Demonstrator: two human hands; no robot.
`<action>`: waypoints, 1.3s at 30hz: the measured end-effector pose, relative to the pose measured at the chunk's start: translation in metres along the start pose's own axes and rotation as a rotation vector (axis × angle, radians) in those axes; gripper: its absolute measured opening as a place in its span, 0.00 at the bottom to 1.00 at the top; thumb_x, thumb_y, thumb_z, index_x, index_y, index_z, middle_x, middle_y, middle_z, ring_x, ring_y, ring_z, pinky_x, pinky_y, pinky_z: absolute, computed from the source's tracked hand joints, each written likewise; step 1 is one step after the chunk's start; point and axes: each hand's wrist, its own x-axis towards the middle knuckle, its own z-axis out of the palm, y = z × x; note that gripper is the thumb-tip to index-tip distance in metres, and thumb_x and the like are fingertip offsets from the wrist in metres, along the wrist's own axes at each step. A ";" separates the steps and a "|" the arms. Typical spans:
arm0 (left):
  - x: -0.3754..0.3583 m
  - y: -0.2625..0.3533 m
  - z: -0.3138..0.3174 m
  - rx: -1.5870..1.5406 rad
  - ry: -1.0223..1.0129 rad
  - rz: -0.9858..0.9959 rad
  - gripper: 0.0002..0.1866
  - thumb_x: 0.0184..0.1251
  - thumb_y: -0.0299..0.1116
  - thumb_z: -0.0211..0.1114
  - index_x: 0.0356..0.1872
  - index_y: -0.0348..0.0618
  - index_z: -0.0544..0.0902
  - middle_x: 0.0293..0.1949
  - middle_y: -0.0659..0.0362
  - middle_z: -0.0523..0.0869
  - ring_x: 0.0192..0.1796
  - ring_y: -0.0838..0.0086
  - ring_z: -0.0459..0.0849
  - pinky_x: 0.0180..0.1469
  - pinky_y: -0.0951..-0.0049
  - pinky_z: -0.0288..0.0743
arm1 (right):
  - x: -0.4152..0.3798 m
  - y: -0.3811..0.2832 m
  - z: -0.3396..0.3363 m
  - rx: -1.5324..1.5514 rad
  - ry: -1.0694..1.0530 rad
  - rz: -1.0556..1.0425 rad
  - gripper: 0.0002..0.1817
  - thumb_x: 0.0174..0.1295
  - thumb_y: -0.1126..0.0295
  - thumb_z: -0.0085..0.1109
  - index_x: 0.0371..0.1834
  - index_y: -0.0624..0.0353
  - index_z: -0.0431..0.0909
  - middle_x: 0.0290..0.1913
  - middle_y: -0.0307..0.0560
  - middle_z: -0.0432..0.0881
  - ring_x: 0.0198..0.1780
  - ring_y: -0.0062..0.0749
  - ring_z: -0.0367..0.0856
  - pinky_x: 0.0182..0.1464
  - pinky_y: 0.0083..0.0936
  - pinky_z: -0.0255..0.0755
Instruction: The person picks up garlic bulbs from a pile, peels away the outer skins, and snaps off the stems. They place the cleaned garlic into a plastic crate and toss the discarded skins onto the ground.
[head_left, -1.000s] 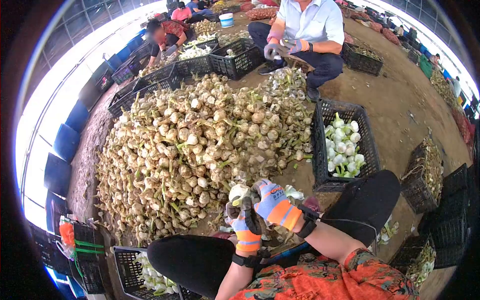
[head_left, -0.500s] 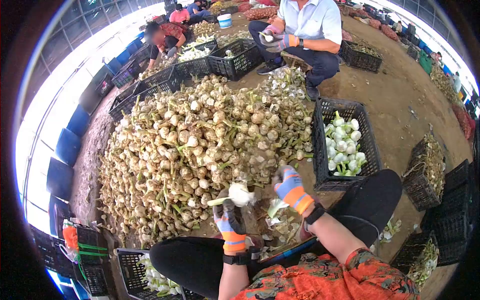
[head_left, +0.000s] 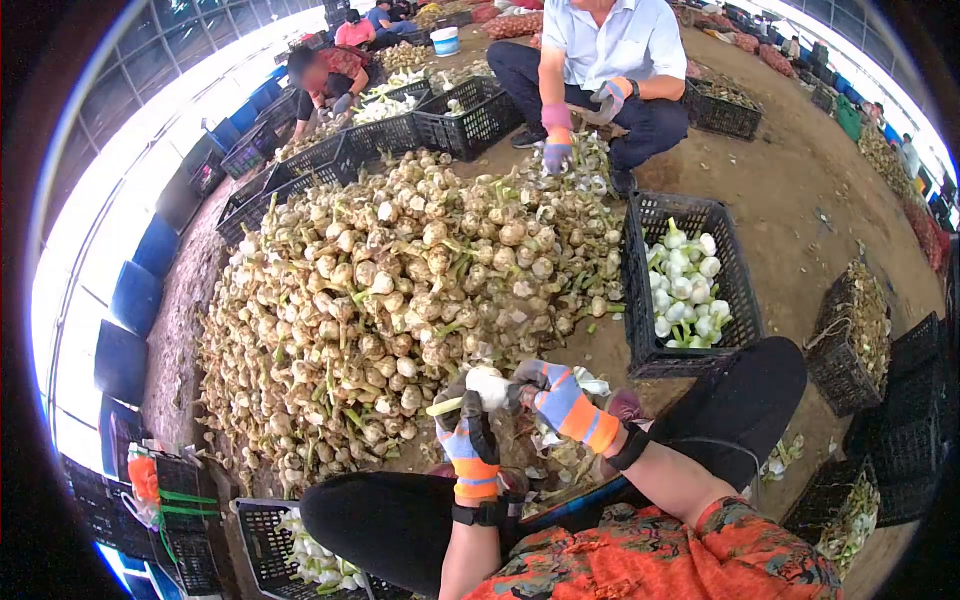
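Observation:
In front of me, my left hand (head_left: 468,442), in a grey, blue and orange glove, is closed around the green stem end of a white garlic bulb (head_left: 488,388). The fingers of my right hand (head_left: 566,402), gloved alike, are bent and pressed against the bulb's right side. Whether they pinch a bit of skin there cannot be made out. Just beyond both hands rises a large heap of unpeeled garlic (head_left: 370,290) with brownish skins and cut stems. Loose garlic skins (head_left: 565,462) lie below my hands, between my legs.
A black crate (head_left: 690,362) of white garlic stands to my right, another crate (head_left: 262,545) at my lower left. Across the heap squats a person (head_left: 615,60) in gloves; another person (head_left: 335,75) bends over garlic at upper left. More crates (head_left: 850,370) stand at right.
My right hand has moved left, from apart to touching the garlic bulb. My left hand shifted slightly right with it. The squatting person's hand has lowered toward the skins.

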 end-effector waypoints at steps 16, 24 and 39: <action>0.015 0.032 -0.019 -0.730 -0.155 -0.329 0.17 0.68 0.43 0.47 0.50 0.47 0.75 0.50 0.53 0.78 0.55 0.52 0.74 0.55 0.50 0.70 | 0.035 0.122 -0.077 -0.387 -0.119 0.361 0.19 0.48 0.77 0.56 0.48 0.62 0.75 0.36 0.47 0.82 0.35 0.25 0.78 0.36 0.21 0.72; 0.010 -0.003 -0.021 -0.135 -0.271 -0.225 0.20 0.68 0.44 0.49 0.51 0.38 0.73 0.46 0.49 0.80 0.48 0.57 0.79 0.51 0.57 0.73 | -0.006 -0.091 -0.024 -0.014 -0.251 -0.515 0.22 0.48 0.78 0.56 0.51 0.56 0.76 0.53 0.47 0.74 0.48 0.30 0.76 0.48 0.26 0.72; 0.024 -0.045 -0.074 0.185 0.043 -0.081 0.23 0.65 0.51 0.48 0.38 0.38 0.78 0.35 0.50 0.82 0.37 0.63 0.81 0.40 0.64 0.77 | -0.043 -0.046 0.009 -0.069 -0.586 -0.181 0.15 0.55 0.77 0.54 0.46 0.65 0.73 0.40 0.50 0.81 0.43 0.28 0.77 0.45 0.25 0.71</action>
